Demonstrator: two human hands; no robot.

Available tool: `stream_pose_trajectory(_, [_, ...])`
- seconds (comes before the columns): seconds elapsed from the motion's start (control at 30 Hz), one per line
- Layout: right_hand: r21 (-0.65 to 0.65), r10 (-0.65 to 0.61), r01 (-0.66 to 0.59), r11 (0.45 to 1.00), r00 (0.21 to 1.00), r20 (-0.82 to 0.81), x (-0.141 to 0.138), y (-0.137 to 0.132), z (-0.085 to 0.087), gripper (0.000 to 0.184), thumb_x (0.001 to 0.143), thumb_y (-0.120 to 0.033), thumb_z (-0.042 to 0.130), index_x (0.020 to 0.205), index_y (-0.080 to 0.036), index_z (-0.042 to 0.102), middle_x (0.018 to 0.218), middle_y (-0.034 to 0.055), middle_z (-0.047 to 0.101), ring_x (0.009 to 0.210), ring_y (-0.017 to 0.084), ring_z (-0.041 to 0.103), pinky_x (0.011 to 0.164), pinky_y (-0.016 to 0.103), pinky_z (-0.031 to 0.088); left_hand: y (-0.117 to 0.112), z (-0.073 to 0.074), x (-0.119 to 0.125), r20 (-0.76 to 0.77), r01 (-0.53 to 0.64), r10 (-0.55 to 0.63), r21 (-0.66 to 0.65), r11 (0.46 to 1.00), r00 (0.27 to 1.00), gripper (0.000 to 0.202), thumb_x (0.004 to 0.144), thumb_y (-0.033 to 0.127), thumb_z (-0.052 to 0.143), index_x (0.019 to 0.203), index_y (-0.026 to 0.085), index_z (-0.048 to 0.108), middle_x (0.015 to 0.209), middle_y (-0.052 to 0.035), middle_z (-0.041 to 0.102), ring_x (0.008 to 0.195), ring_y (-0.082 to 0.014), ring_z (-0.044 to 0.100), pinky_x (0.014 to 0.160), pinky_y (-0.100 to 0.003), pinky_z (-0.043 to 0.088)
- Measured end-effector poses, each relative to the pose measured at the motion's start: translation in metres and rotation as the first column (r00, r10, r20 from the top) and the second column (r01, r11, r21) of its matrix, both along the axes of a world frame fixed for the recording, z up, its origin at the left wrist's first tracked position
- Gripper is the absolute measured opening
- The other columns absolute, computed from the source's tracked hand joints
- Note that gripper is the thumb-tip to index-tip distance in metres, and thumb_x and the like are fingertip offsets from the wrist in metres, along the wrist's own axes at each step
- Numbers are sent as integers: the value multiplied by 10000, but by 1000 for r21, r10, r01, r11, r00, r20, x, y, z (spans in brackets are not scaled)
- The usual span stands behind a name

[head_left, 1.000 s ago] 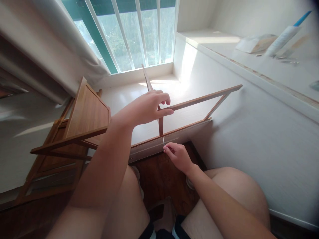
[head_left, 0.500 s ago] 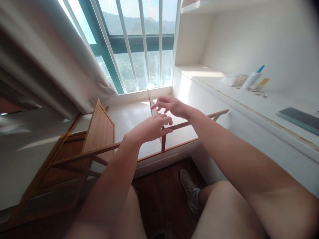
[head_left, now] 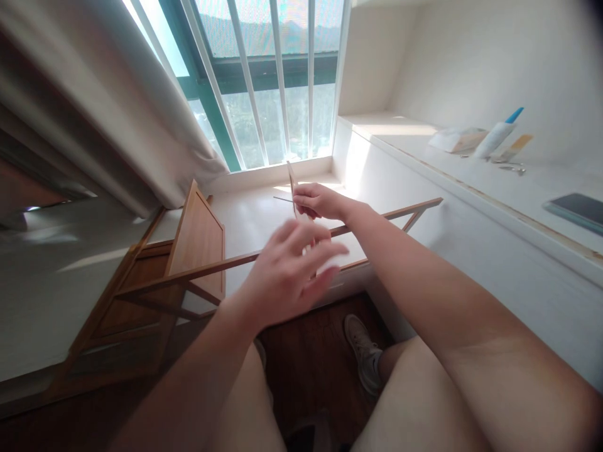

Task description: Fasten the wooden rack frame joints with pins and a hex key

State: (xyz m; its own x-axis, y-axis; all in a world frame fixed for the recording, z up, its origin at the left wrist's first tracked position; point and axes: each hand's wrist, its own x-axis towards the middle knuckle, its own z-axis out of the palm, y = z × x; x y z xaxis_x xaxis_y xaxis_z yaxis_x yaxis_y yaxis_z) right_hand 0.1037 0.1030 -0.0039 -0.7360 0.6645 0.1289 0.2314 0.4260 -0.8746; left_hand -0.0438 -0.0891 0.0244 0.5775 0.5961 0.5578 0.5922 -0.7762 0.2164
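My right hand is closed, a thin grey rod sticking out to the left from its fingertips. It is beside the upright wooden panel, seen nearly edge-on; whether the two touch, I cannot tell. Nearer to me, my left hand has its fingers apart and holds nothing I can see; motion blurs it. It hides part of a long wooden rail that crosses the white ledge. A second wooden panel stands upright at the left of the same frame.
On the white counter at right are a white tube with a blue tip, a yellow-capped tube, a plastic packet and a phone. A curtain hangs left of the barred window.
My right hand has closed, and the thin rod now shows in its fingers. My left hand has come back towards me, away from the middle panel. The view has shifted slightly.
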Motion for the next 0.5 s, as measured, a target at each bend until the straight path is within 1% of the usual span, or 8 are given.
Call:
stream_pose_trajectory(0.03, [17, -5, 5, 1000, 1000, 13, 0, -1, 1, 248, 1023, -255, 534, 784, -191, 534, 702, -15, 570, 526, 96, 471, 490, 237, 391, -21, -12, 3, -109, 84, -101, -152, 985, 989, 234, 1002, 312, 486, 1095, 229, 684, 1092, -82, 680, 1004, -213, 591, 951, -392, 497])
stream_pose_trajectory(0.07, [31, -9, 9, 999, 1000, 25, -1, -2, 2, 255, 1023, -239, 533, 774, -188, 532, 705, -11, 580, 511, 90, 467, 477, 235, 381, -43, -29, 7, -280, 100, -207, -351, 931, 938, 281, 1015, 344, 437, 1050, 230, 691, 1050, -78, 696, 975, -218, 618, 905, -393, 515])
stream_pose_trajectory(0.13, [43, -13, 11, 999, 999, 45, -1, -5, 5, 256, 1025, -224, 537, 772, -184, 537, 709, -7, 591, 504, 85, 474, 474, 231, 384, -81, -74, 11, -578, -117, -410, -666, 737, 706, 341, 1006, 387, 422, 1105, 238, 712, 1097, -101, 732, 1071, -274, 663, 911, -453, 533])
stream_pose_trajectory(0.2, [43, -21, 19, 999, 999, 45, 0, -7, 7, 261, 1029, -218, 537, 770, -182, 542, 700, -7, 588, 502, 84, 480, 477, 229, 390, -111, -124, 11, -643, -266, -523, -736, 622, 559, 211, 851, 340, 649, 970, 237, 790, 978, -118, 777, 964, -322, 728, 802, -472, 571])
stream_pose_trajectory(0.27, [37, -25, 24, 999, 999, 34, 0, -9, 8, 268, 1029, -217, 546, 763, -182, 542, 684, -9, 584, 494, 84, 476, 474, 230, 389, -133, -168, 6, -659, -368, -589, -751, 548, 468, 231, 619, 282, 815, 850, 265, 821, 873, -119, 792, 880, -379, 750, 700, -492, 579])
stream_pose_trajectory(0.37, [25, -30, 29, 999, 999, 23, -1, -10, 9, 283, 1026, -234, 572, 750, -179, 547, 661, -16, 582, 482, 78, 461, 472, 228, 387, -151, -210, -3, -643, -414, -609, -765, 493, 465, 246, 628, 291, 823, 871, 248, 828, 1013, -159, 797, 1017, -386, 743, 830, -520, 588])
stream_pose_trajectory(0.47, [23, -29, 29, 999, 999, 27, -1, -10, 8, 285, 1029, -241, 576, 752, -175, 559, 656, -22, 579, 480, 71, 461, 477, 219, 392, -155, -237, -7, -662, -469, -544, -749, 467, 516, 243, 645, 340, 879, 834, 208, 801, 928, -147, 790, 997, -378, 743, 874, -552, 587])
stream_pose_trajectory(0.5, [28, -28, 27, 999, 999, 26, -1, -10, 8, 286, 1030, -242, 575, 753, -173, 561, 657, -22, 580, 483, 69, 464, 482, 217, 396, -154, -245, -7, -669, -479, -497, -743, 467, 553, 255, 693, 350, 870, 866, 185, 781, 899, -118, 780, 958, -328, 746, 869, -524, 595])
